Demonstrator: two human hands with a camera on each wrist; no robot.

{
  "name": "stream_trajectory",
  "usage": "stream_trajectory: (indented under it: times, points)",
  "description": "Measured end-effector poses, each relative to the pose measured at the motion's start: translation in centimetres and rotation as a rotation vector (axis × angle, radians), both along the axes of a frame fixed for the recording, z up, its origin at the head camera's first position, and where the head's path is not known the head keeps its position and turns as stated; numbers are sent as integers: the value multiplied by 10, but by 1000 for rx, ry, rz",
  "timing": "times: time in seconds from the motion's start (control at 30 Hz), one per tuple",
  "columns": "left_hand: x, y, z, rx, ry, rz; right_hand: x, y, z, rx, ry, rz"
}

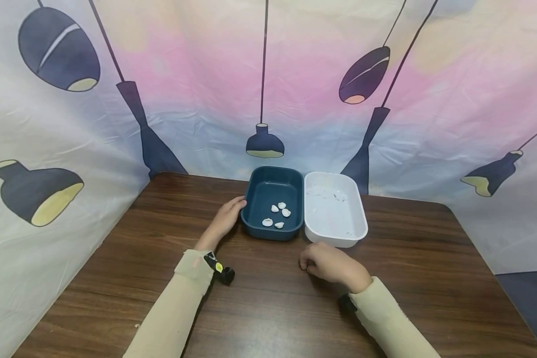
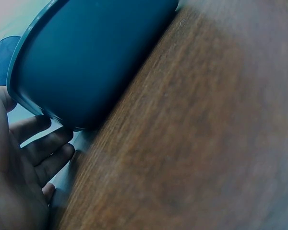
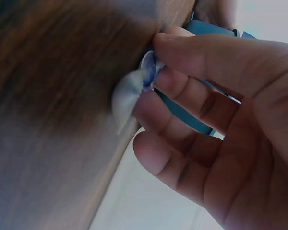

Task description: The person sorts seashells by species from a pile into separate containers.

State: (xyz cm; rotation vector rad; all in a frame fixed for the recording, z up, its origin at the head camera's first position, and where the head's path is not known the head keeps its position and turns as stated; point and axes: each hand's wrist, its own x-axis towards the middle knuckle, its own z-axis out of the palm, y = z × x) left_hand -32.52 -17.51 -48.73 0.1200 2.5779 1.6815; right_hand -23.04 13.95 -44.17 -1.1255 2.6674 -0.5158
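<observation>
A dark teal tray [image 1: 268, 232] stands near the table's back edge with several small white seashells [image 1: 286, 213] on its floor. My left hand [image 1: 225, 218] rests against the tray's left side. In the left wrist view its extended fingers [image 2: 45, 146] lie along the outer wall, thumb by the rim. In front of the white tray [image 1: 333, 211], close over the table, my right hand [image 1: 332, 264] pinches a seashell [image 3: 150, 67] with a bluish inside between thumb and fingertips. Another whitish seashell [image 3: 126, 100] overlaps its lower end in the right wrist view.
Both trays stand side by side on the brown wooden table [image 1: 268, 313]. Small dark scraps dot the floor of the white one. Behind the table hangs a cloth backdrop [image 1: 206, 74] printed with lamps. Straps with small cameras sit on both wrists.
</observation>
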Motion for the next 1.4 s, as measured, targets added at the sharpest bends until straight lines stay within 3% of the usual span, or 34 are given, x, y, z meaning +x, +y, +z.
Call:
stream_trajectory:
  times: [0.63,0.73,0.87,0.97,1.1,1.4]
  points:
    - [0,1,0,11,-4,1,1,1,11,-87,71,31]
    - [1,1,0,13,-10,3,4,2,16,-100,44,2]
    - [4,2,-2,6,-28,-2,7,5,23,-139,-112,-28]
    - [5,3,-3,2,-30,-7,6,8,28,-161,-125,-10]
    - [4,2,-2,8,-18,-9,-1,13,35,-165,11,52]
    - [-1,-1,0,2,-8,-4,-17,29,54,-154,41,52]
